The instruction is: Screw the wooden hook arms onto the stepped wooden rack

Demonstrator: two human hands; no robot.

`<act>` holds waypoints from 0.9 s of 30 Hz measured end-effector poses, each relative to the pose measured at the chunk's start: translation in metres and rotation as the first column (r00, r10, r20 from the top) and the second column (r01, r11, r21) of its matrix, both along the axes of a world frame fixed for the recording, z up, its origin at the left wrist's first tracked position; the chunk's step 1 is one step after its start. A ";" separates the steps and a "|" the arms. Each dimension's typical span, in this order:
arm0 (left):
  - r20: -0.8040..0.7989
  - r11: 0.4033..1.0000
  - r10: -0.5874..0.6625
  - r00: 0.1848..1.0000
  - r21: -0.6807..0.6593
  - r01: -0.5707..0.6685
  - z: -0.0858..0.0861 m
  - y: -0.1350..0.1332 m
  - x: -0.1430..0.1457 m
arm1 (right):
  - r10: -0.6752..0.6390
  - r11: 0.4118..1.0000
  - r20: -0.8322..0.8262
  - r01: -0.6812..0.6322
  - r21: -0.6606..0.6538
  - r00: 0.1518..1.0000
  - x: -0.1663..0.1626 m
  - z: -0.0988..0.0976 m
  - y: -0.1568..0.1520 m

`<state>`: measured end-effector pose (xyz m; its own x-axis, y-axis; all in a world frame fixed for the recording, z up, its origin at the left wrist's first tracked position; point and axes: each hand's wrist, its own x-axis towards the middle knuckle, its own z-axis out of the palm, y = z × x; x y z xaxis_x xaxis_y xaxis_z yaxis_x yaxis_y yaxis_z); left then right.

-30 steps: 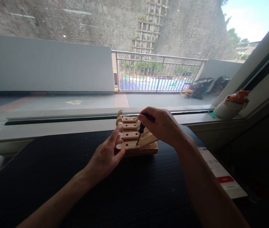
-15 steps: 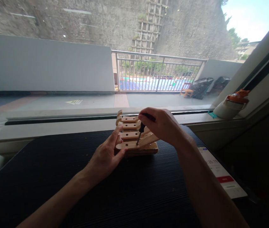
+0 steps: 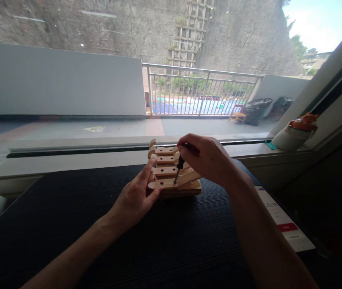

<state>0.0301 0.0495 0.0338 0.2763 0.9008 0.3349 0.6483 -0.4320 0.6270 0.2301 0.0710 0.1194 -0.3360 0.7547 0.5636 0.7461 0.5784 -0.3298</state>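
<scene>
A white pot (image 3: 289, 138) on the windowsill (image 3: 68, 163) bears an orange-brown figure (image 3: 306, 120). On the black bench (image 3: 158, 249), the left hand (image 3: 136, 192) clasps a slatted wooden piece (image 3: 166, 184); the right hand (image 3: 207, 158), curled, grips a screwdriver (image 3: 180, 163), tip on the nearest slat. A phone (image 3: 291, 237) reads "25:19".

Digits "25:19" (image 3: 271, 204) on the phone (image 3: 285, 216) and a triangular sign (image 3: 95, 129), wording illegible, on the floor (image 3: 122, 127) outside
</scene>
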 end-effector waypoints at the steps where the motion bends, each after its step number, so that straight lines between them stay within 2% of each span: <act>1: -0.001 1.000 -0.002 1.000 -0.002 0.002 0.000 0.000 0.000 | -0.025 1.000 -0.003 0.025 0.001 1.000 0.001 -0.001 0.002; 5: -0.003 1.000 -0.006 1.000 -0.010 0.006 0.000 0.000 0.000 | -0.035 0.999 -0.016 0.035 -0.013 0.999 0.002 -0.002 0.002; 12: -0.006 1.000 -0.001 1.000 0.009 0.002 -0.002 0.001 0.000 | 0.151 0.983 -0.016 -0.152 -0.100 0.988 -0.006 0.004 -0.011; 15: -0.004 1.000 -0.001 1.000 0.010 0.001 -0.002 0.001 0.000 | 0.134 0.985 -0.032 -0.136 -0.109 0.991 -0.005 0.005 -0.009; 22: -0.010 1.000 -0.001 1.000 -0.013 0.001 0.000 0.000 0.000 | -0.040 0.998 0.000 0.040 -0.038 0.999 0.005 0.000 0.002; 27: -0.009 1.000 0.001 1.000 0.003 -0.001 0.000 0.000 0.001 | 0.082 0.995 -0.027 -0.084 -0.060 0.996 -0.001 0.002 -0.005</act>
